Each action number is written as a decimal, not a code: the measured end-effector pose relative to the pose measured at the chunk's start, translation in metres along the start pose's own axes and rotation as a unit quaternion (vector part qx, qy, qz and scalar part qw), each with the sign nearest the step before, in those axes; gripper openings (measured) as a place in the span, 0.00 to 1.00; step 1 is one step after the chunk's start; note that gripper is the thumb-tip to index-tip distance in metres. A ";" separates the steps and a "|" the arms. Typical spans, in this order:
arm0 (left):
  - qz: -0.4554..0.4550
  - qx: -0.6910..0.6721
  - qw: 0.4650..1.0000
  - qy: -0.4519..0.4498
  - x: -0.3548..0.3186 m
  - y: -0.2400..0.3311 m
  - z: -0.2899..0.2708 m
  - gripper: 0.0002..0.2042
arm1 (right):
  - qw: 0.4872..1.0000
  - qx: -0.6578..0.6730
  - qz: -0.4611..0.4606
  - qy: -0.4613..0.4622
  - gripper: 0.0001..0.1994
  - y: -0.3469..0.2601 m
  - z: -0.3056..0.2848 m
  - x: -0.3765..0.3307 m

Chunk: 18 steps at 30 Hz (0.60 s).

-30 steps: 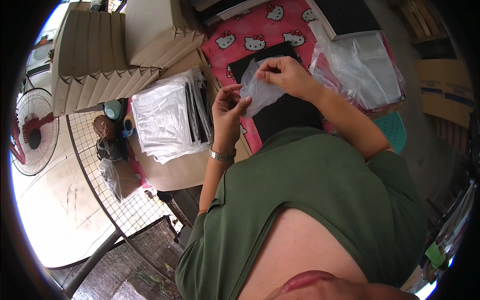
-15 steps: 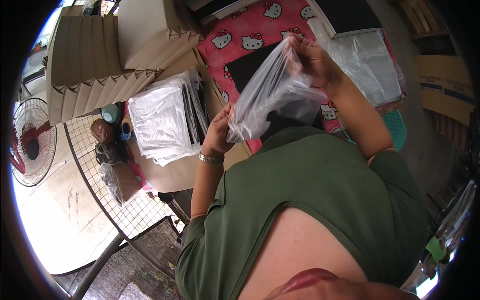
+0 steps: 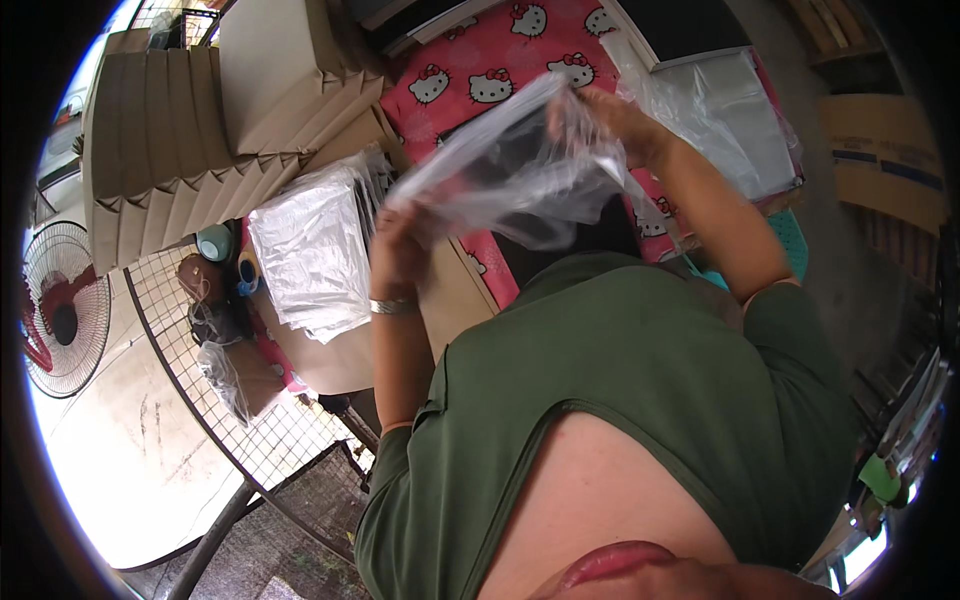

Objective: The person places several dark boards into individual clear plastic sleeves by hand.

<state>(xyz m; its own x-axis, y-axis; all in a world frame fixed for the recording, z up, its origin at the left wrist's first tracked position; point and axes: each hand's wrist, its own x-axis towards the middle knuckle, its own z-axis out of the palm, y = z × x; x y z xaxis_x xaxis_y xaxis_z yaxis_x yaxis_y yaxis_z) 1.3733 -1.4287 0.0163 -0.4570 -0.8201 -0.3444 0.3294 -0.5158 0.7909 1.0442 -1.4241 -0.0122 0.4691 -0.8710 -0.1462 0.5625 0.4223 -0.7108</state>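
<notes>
A clear plastic bag (image 3: pixel 500 175) is stretched between my two hands above the table. My left hand (image 3: pixel 398 245), with a metal watch (image 3: pixel 394 306) at the wrist, is closed on the bag's left end. At the other end my right hand (image 3: pixel 612 122) grips it, its fingers partly inside or behind the film. Beneath the bag lies a flat black panel (image 3: pixel 570 240) on a pink cartoon-print cover (image 3: pixel 400 105). Next to my left hand sits a stack of plastic-wrapped flat pieces (image 3: pixel 310 245).
Folded brown cardboard (image 3: pixel 160 130) is piled at the far left. Clear plastic bags (image 3: pixel 725 120) lie flat on the right, below a black framed panel (image 3: pixel 690 30). A tape roll (image 3: pixel 248 270), a wire grid (image 3: pixel 230 400) and a fan (image 3: pixel 65 310) are on the left; a teal basket (image 3: pixel 790 245) is on the right.
My left hand has moved left and a little up, drawing the bag out wider and flatter between the hands. My right hand keeps its hold in nearly the same place.
</notes>
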 end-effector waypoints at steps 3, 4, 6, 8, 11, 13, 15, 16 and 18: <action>0.060 -0.161 0.984 0.045 0.014 0.024 0.006 0.15 | 0.945 -0.226 0.212 -0.101 0.14 -0.012 -0.020 -0.003; -0.001 -0.140 0.988 0.069 0.013 0.014 -0.006 0.16 | 0.971 -0.190 0.133 -0.054 0.13 -0.012 -0.016 -0.007; -0.107 -0.019 0.985 0.134 0.007 -0.001 0.005 0.13 | 0.999 0.008 -0.025 0.024 0.12 -0.011 -0.023 0.001; -0.175 0.134 0.974 -0.057 0.001 -0.008 0.020 0.10 | 0.976 0.169 -0.106 0.091 0.12 -0.017 -0.029 0.010; -0.165 0.096 0.976 -0.101 0.008 -0.023 -0.036 0.11 | 0.990 0.114 0.007 0.078 0.15 -0.004 -0.040 0.011; 0.002 -0.129 0.991 -0.044 0.019 -0.003 -0.016 0.12 | 0.987 -0.034 0.154 0.016 0.18 -0.014 -0.025 0.003; -0.047 -0.166 0.985 -0.001 0.028 -0.004 -0.020 0.15 | 0.969 -0.093 0.200 -0.110 0.21 -0.005 -0.033 -0.001; -0.069 -0.183 0.980 0.023 0.031 -0.007 -0.024 0.17 | 0.962 -0.133 0.185 -0.153 0.19 -0.008 -0.035 0.000; -0.107 -0.095 0.989 0.019 0.032 -0.029 -0.047 0.20 | 0.999 0.026 0.016 0.010 0.16 -0.009 -0.026 0.007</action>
<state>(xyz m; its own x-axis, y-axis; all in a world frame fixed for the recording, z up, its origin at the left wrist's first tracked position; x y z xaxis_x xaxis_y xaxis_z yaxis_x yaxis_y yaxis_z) 1.3878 -1.4516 -0.0409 -0.5026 -0.6937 -0.5158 0.3796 -0.7132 0.5893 1.0247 -1.4405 -0.0242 0.4734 -0.8618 -0.1823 0.5822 0.4614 -0.6694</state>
